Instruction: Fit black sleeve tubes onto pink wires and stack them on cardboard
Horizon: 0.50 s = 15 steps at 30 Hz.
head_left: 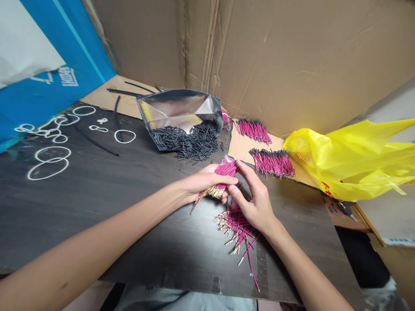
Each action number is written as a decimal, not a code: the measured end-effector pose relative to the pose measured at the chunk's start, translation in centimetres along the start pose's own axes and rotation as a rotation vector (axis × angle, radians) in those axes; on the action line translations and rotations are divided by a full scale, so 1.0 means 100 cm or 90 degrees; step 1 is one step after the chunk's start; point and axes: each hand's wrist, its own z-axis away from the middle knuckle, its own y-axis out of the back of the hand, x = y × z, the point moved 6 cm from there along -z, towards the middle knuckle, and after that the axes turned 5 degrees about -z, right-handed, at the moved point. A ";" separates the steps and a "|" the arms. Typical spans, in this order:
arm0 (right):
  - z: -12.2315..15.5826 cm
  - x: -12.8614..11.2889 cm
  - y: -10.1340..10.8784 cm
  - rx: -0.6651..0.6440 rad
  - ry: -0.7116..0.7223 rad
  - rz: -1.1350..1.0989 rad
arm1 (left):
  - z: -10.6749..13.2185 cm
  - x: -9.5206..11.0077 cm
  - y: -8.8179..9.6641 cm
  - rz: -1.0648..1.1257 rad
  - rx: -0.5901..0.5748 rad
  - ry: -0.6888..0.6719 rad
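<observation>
Head view: left hand point(207, 182) was clenched around a bundle of magenta wires point(223, 172), gold-coloured tips pointing down toward the person, magenta ends up toward the foil bag point(175, 110). Right hand point(254, 198) was pinching at the near side of that bundle with thumb and fingers, grasping a few strands at most; exact count was hidden by the fingers. Bundle sat just above the dark bench point(97, 207), mid-frame.

Loose wire pile point(238, 226) lay on the bench directly under the right hand, tips splayed in mixed directions. Black sleeve pieces point(191, 142) spilled out of the foil bag just behind the hands. Two sleeved wire batches point(270, 162) lay on cardboard point(241, 147) to the right, next to a yellow plastic bag point(350, 160). White rubber bands point(52, 160) were scattered far left.

Judgement on doing the bundling well: keep the left grip tight near mid-length so strands don't slide, add strands with gold tips all the same way, tap tips level before adding more, and pull from the pile edge to avoid tangling.
</observation>
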 end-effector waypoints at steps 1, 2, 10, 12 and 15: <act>0.000 -0.002 -0.001 -0.012 0.010 0.013 | 0.000 0.000 0.001 0.008 0.020 0.000; 0.000 -0.004 -0.003 -0.020 0.016 0.027 | 0.000 0.000 0.002 0.017 0.041 -0.003; 0.003 -0.028 -0.017 -0.070 0.105 0.156 | -0.009 -0.006 0.010 0.180 0.162 -0.061; 0.004 -0.032 -0.021 -0.080 0.122 0.179 | -0.008 -0.006 0.012 0.193 0.199 -0.066; 0.005 -0.035 -0.028 -0.110 0.149 0.218 | -0.003 0.000 0.011 0.202 0.228 -0.094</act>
